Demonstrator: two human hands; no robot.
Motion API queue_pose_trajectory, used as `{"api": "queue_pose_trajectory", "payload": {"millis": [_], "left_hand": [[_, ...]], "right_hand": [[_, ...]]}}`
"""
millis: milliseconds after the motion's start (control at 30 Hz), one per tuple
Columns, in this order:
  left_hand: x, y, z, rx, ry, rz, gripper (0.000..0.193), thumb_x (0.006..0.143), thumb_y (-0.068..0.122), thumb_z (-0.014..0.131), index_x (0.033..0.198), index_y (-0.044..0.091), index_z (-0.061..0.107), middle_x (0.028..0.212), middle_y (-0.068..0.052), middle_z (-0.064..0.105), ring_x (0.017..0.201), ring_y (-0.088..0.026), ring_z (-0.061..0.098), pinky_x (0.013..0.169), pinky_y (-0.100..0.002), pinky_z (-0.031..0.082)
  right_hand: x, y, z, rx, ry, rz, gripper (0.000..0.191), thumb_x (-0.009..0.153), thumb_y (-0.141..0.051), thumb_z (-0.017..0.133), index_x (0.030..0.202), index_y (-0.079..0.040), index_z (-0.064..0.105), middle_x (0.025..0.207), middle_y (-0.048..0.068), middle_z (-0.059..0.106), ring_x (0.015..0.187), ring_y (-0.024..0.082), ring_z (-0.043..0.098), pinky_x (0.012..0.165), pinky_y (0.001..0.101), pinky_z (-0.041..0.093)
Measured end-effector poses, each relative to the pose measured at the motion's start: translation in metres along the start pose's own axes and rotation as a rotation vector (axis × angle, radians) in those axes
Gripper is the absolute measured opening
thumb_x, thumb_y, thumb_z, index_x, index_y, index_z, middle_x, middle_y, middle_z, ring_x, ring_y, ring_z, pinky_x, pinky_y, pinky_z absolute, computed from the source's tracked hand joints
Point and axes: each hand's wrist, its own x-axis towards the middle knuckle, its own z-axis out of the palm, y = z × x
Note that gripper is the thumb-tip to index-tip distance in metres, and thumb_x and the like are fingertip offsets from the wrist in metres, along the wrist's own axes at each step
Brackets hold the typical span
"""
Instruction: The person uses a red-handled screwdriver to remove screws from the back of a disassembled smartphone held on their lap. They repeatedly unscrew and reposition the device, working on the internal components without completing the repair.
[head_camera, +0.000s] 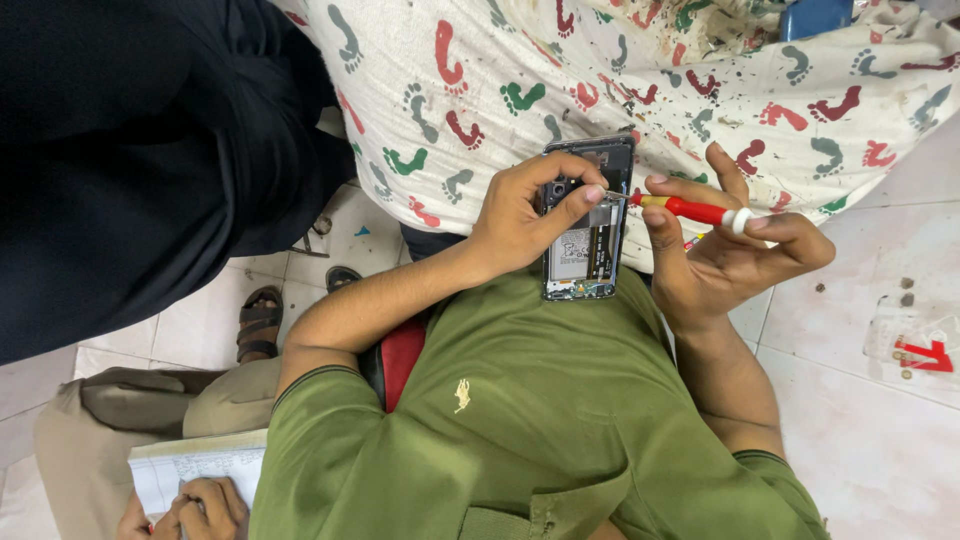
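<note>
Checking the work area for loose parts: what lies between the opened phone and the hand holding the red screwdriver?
In the head view, only the screwdriver spans the gap: its metal tip reaches from the right hand to the opened phone, over the footprint-patterned cloth.

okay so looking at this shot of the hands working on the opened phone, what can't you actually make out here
All in the head view:
- Screwdriver tip: too small to tell which screw it meets.
- Phone left edge: hidden under the left hand fingers.
- Phone's inner parts: too fine to identify.
- Right hand palm: turned away.
- Clear bag contents: blurred, cut by the right edge.
- Another person's notebook: writing too small, cut off by the bottom edge.
</note>
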Motion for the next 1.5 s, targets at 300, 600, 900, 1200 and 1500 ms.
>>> {"api": "queue_pose_trajectory", "payload": {"millis": [300, 600, 900, 1200, 1500], "left_hand": [[-0.001, -0.008, 0.000, -0.039, 0.000, -0.010, 0.020, 0.106, 0.019, 0.068, 0.114, 0.001, 0.068, 0.107, -0.004, 0.072, 0.101, -0.007, 0.064, 0.092, -0.024, 0.053], [0.000, -0.021, -0.001, -0.151, 0.006, -0.050, 0.020, 0.107, 0.019, 0.067, 0.112, 0.000, 0.067, 0.107, -0.002, 0.070, 0.102, -0.006, 0.060, 0.094, -0.023, 0.049], [0.004, -0.015, -0.002, -0.006, -0.022, -0.052, 0.020, 0.107, 0.018, 0.067, 0.114, -0.001, 0.069, 0.108, -0.004, 0.073, 0.102, -0.007, 0.063, 0.094, -0.024, 0.051], [0.004, 0.009, -0.006, -0.089, -0.106, -0.067, 0.058, 0.105, 0.018, 0.064, 0.156, 0.005, 0.040, 0.136, -0.009, 0.065, 0.117, -0.011, 0.064, 0.099, -0.027, 0.054], [0.004, -0.004, -0.009, -0.056, -0.093, -0.034, 0.055, 0.108, 0.011, 0.059, 0.159, 0.007, 0.038, 0.142, -0.010, 0.059, 0.119, -0.012, 0.064, 0.100, -0.028, 0.055]], "right_hand": [[-0.001, 0.005, 0.002, 0.030, 0.044, -0.080, 0.058, 0.106, -0.004, 0.074, 0.122, -0.018, 0.020, 0.100, 0.014, 0.073, 0.094, 0.024, 0.077, 0.120, 0.0493, 0.048], [0.002, 0.005, 0.000, 0.189, -0.100, 0.049, 0.054, 0.105, -0.002, 0.066, 0.112, -0.020, 0.015, 0.121, 0.031, 0.071, 0.106, 0.035, 0.076, 0.106, 0.0493, 0.062], [0.006, 0.034, -0.002, 0.229, 0.018, 0.043, 0.066, 0.104, 0.002, 0.082, 0.115, -0.018, 0.019, 0.097, 0.020, 0.069, 0.097, 0.031, 0.077, 0.098, 0.0454, 0.061], [0.007, 0.031, -0.007, 0.079, 0.026, -0.059, 0.067, 0.101, 0.002, 0.081, 0.115, -0.017, 0.018, 0.105, 0.017, 0.063, 0.097, 0.031, 0.076, 0.103, 0.0487, 0.065], [0.010, 0.028, -0.005, -0.005, -0.073, -0.134, 0.071, 0.100, 0.007, 0.082, 0.119, -0.016, 0.017, 0.103, 0.021, 0.066, 0.099, 0.032, 0.077, 0.099, 0.0457, 0.067]]}}
